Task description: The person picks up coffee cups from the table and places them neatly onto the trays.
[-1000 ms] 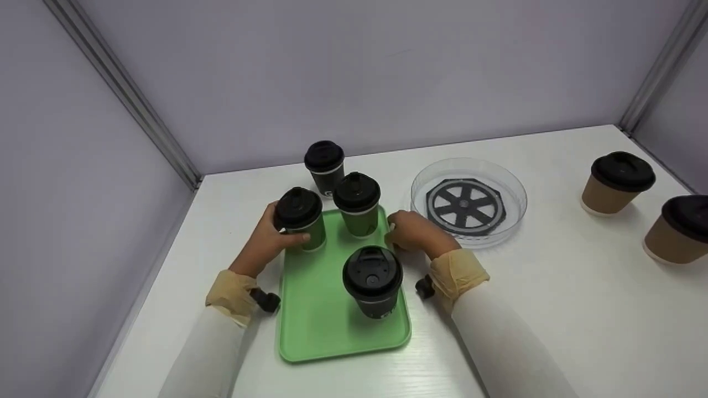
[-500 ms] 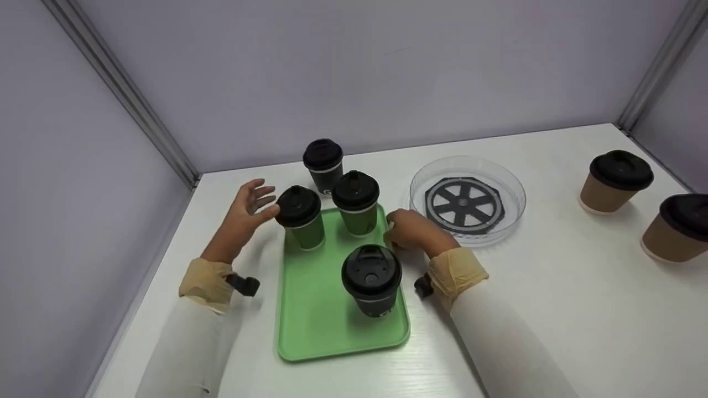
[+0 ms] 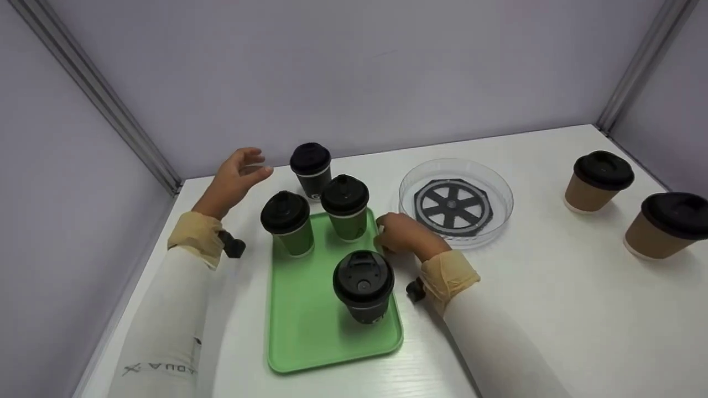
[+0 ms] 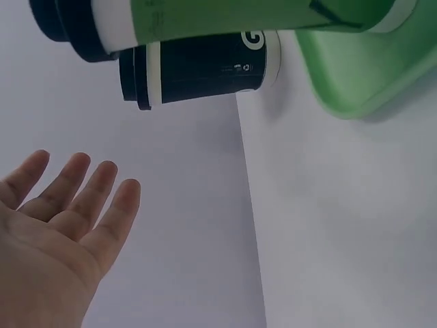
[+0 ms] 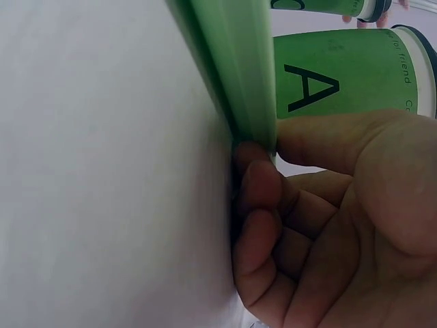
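Note:
My right hand (image 3: 402, 235) pinches the right rim of the green tray (image 3: 307, 337), thumb on top and fingers curled under the edge in the right wrist view. On the tray stand two green paper cups with black lids, the left green cup (image 3: 296, 241) and the right green cup (image 3: 351, 225), plus a black cup (image 3: 364, 287) nearer the front. Another black cup (image 3: 315, 182) stands on the table just behind the tray. My left hand (image 3: 228, 181) hovers left of that rear cup, fingers spread and holding nothing; the left wrist view shows its bare palm (image 4: 51, 260).
A clear round dish (image 3: 500, 215) with a black spoked disc (image 3: 452, 207) lies right of the tray. Two brown cups with black lids, a farther one (image 3: 589, 193) and a nearer one (image 3: 655, 235), stand at the table's right. Walls border the back and sides.
My left hand has let go of the left green cup and moved up and left, then toward the rear black cup. My right hand keeps its hold on the tray rim.

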The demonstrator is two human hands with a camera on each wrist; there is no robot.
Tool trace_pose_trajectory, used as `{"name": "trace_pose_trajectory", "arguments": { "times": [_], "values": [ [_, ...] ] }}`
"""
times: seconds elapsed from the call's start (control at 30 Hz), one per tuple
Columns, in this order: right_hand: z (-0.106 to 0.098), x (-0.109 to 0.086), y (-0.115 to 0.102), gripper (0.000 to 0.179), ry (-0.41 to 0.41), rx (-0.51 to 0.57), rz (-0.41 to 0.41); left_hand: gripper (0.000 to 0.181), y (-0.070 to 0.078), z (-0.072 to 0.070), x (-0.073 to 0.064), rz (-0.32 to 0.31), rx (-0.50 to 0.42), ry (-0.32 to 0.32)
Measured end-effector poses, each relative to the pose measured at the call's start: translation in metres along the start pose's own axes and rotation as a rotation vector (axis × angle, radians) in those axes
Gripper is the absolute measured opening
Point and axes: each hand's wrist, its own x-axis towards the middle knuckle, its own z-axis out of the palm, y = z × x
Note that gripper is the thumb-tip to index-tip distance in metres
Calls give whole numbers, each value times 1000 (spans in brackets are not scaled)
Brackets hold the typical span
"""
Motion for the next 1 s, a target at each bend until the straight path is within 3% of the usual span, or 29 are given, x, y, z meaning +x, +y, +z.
{"name": "trace_pose_trajectory", "arguments": {
  "times": [0.13, 0.3, 0.5, 0.6, 0.87, 1.0],
  "values": [
    [1, -1, -2, 7, -12, 0, -2, 79, -2, -4, 23, -32, 73, -11],
    [0, -3, -3, 6, -7, -12, 7, 79, 19, -5, 42, -26, 205, -66],
    [-2, -7, -1, 5, 25, -11, 24, 85, 54, -3, 64, -75, 624, -214],
    [1, -9, -1, 5, 29, 0, 28, 89, 62, -2, 75, -93, 762, -256],
    [6, -13, -6, 6, 35, -34, 44, 97, 64, 14, 98, -84, 923, -377],
    [8, -11, -12, 6, 30, -24, 26, 103, 60, 17, 100, -139, 926, -414]
  ]
}}
